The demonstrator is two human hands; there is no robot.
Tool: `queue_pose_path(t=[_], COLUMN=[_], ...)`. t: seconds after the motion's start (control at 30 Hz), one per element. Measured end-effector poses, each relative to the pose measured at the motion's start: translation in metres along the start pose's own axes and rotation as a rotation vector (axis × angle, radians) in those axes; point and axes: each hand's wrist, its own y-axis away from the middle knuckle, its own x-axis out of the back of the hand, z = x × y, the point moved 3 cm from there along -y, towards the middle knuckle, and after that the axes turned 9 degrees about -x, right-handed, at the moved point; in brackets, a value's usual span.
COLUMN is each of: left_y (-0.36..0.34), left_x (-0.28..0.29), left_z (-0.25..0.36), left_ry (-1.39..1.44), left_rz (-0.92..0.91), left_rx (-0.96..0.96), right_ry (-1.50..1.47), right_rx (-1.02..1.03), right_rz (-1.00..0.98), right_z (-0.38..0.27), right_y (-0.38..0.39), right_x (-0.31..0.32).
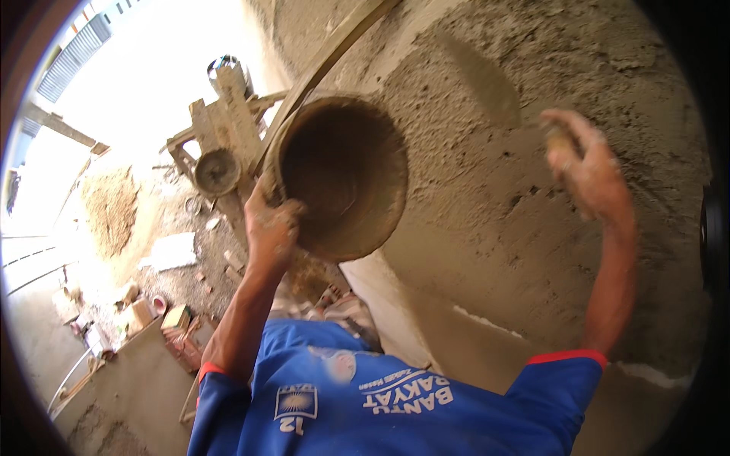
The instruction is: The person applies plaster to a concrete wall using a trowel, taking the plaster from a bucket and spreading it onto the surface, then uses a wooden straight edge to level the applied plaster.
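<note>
My left hand (272,228) grips the near left rim of a round, mortar-caked bucket (372,220). Its mouth faces up toward me, and the inside is dark, with grey residue on the walls. To the right, my right hand (597,178) is closed round the handle of a trowel (487,83). The trowel's flat, pointed blade lies close against a rough grey mortar wall (456,182); I cannot tell whether it touches. Slight motion blur softens the right hand.
A long wooden batten (331,57) runs past the bucket's far left side. Beyond stands a plank scaffold (232,114) with a small round pan (217,172) by it. Lower left are a sand heap (110,209), a white sheet (173,251) and scattered brick-like blocks (179,319).
</note>
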Motion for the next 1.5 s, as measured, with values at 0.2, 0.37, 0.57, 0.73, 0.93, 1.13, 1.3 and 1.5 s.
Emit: queue_pose_path(t=[0.2, 0.37, 0.57, 0.73, 0.93, 1.13, 1.3, 1.5], left_y=[0.001, 0.000, -0.006, -0.008, -0.017, -0.026, -0.022, -0.011], left_x=[-0.033, -0.053, -0.061, -0.078, -0.070, -0.044, -0.026, -0.021], left_z=[0.018, 0.044, 0.051, 0.055, 0.055, 0.047, 0.051, 0.048], left_ry=[-0.158, -0.355, -0.351, -0.414, -0.272, 0.034, 0.047, 0.120], left_rz=[-0.102, -0.196, -0.243, -0.315, -0.252, -0.096, -0.028, 0.051], left_rx=[-0.080, -0.228, -0.270, -0.169, -0.098, 0.012, -0.002, -0.031], right_ry=[0.511, 1.183, 0.525, 0.129, -0.249, -0.147, -0.261, 0.009], right_rx=[0.140, 0.469, 0.296, 0.327, 0.180, 0.088, 0.118, -0.050], right_rz=[-0.281, 0.385, -0.215, -0.164, -0.279, -0.180, -0.237, 0.084], right_z=[-0.005, -0.045, -0.002, 0.067, 0.033, -0.013, -0.033, 0.003], right_y=[0.025, 0.017, -0.002, 0.007, 0.012, 0.041, 0.055, 0.012], right_x=[-0.112, -0.159, -0.166, -0.239, -0.204, -0.081, -0.004, 0.032])
